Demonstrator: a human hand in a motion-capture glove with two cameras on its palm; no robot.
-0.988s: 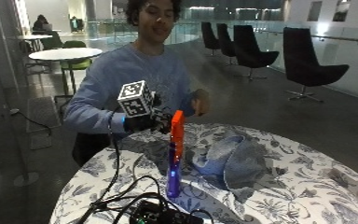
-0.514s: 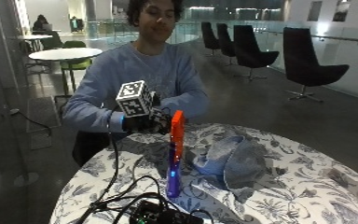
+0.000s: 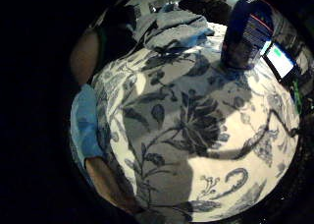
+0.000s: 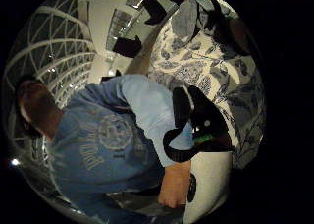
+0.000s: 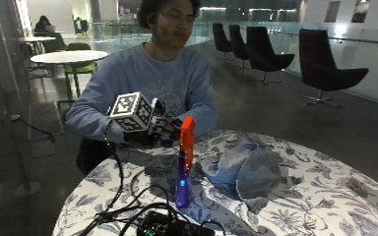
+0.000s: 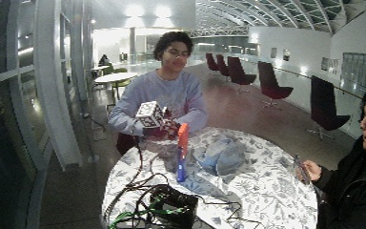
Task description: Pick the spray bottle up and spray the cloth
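Outside view, spray bottle (image 5: 184, 164) upright, just beside gloved fingers (image 5: 169, 132)

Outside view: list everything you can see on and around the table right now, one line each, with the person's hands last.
Spray bottle: one, blue body with orange top, standing upright on the table in front of the person.
Cloth: one, grey-blue, crumpled on the table beside the bottle.
Table: one, round, white cover with a dark floral print.
Black box: one, with cables, at the table's near edge.
Chairs: several, dark, along the far railing.
Right hand: black glove, raised just behind the bottle's top, not visibly touching it; finger pose unclear.
Left hand: bare, seen only in the thumb side palm view, below the table's edge.
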